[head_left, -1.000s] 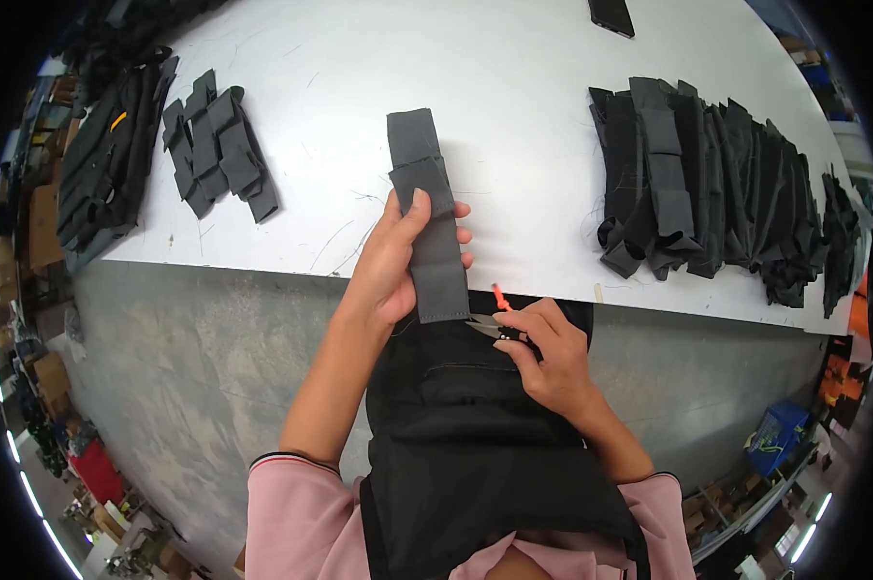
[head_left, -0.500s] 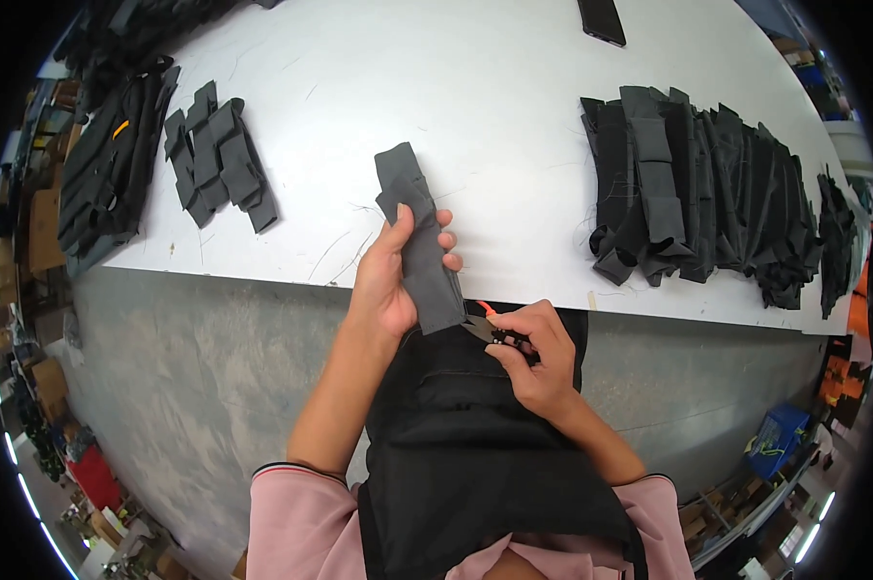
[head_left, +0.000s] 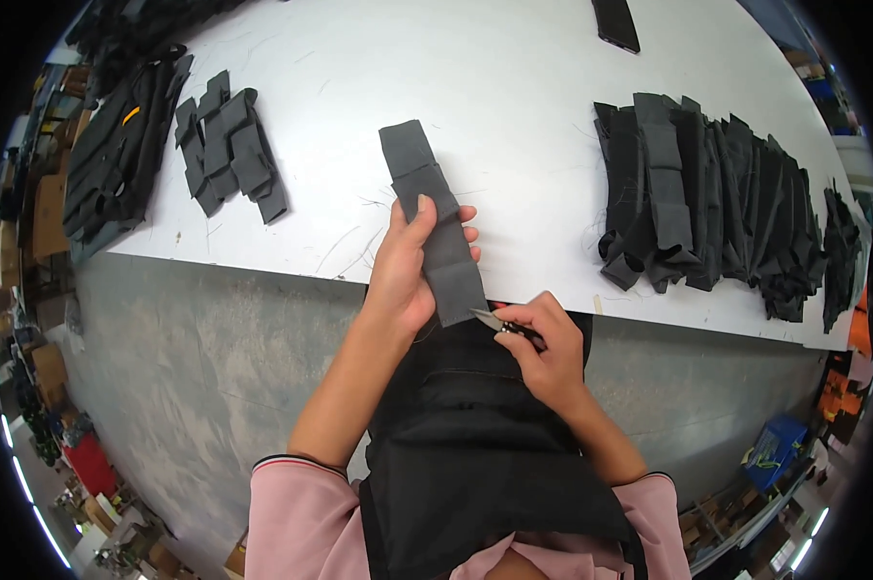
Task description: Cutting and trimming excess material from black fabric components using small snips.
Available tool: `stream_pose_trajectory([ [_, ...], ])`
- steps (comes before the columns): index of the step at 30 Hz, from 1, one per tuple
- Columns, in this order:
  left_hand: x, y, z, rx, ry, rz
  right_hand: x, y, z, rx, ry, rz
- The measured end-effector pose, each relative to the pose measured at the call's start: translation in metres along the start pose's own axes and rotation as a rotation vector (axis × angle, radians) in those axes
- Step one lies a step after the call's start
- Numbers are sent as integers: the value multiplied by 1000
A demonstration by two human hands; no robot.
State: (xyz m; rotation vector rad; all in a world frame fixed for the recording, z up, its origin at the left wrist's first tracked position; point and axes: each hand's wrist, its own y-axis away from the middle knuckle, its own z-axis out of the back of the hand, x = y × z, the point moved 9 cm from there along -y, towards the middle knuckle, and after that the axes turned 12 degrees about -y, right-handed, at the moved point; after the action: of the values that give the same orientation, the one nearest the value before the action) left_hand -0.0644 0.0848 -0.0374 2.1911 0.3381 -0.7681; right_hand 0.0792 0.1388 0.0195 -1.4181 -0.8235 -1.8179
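The dark grey fabric strip (head_left: 453,280) now reaches slightly farther over the tabletop (head_left: 538,208) than half a second ago, and the snips (head_left: 512,329) now overlap its stitched near end rather than its corner, bringing the work onto that seam. The strip spans the tabletop's near edge, the left hand (head_left: 405,259) wrapped around it, thumb on top. Just off that edge, the right hand (head_left: 551,353) grips the snips; whether their blades are parted, I cannot tell.
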Motion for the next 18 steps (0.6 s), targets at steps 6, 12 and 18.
stream_pose_trajectory([
  [6, -3, 2, -1, -7, -81, 5, 37, -10, -12, 114, 243, 270],
  [12, -2, 2, -4, -2, -95, 33, 40, -15, -28, 252, 333, 377],
  [18, -3, 3, 0, -7, -90, 40, 44, -6, -21, 177, 391, 408],
])
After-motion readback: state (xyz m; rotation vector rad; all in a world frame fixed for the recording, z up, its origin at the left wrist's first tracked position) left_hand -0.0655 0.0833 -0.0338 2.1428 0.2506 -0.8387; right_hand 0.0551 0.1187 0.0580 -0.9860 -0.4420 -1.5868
